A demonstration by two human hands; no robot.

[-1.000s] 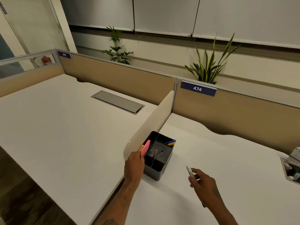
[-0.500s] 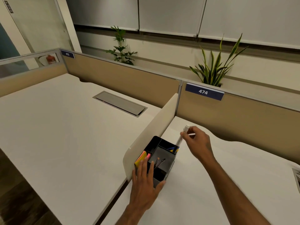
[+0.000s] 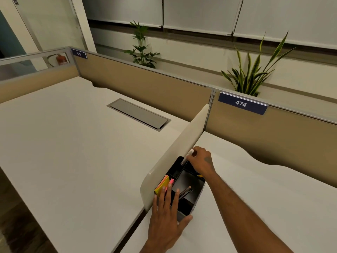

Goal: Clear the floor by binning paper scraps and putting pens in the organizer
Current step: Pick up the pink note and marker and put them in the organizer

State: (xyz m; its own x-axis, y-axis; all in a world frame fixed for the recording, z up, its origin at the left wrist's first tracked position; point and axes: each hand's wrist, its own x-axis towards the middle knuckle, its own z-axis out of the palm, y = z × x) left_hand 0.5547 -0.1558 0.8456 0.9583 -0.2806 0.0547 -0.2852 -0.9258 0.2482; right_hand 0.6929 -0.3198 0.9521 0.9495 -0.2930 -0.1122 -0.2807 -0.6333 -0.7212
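Hands | right hand (image 3: 200, 161) pinching white pen (image 3: 187, 157) (tip in organizer (image 3: 197, 196)) | left hand (image 3: 167, 220) spread flat, steadying organizer

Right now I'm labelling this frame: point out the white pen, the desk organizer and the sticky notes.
white pen (image 3: 187, 157): head view, middle of its barrel.
desk organizer (image 3: 197, 195): head view, right outer wall.
sticky notes (image 3: 162, 185): head view, yellow-orange face of the pad.

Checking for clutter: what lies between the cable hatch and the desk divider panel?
Nothing: in the head view, bare white desktop separates the cable hatch from the divider panel.
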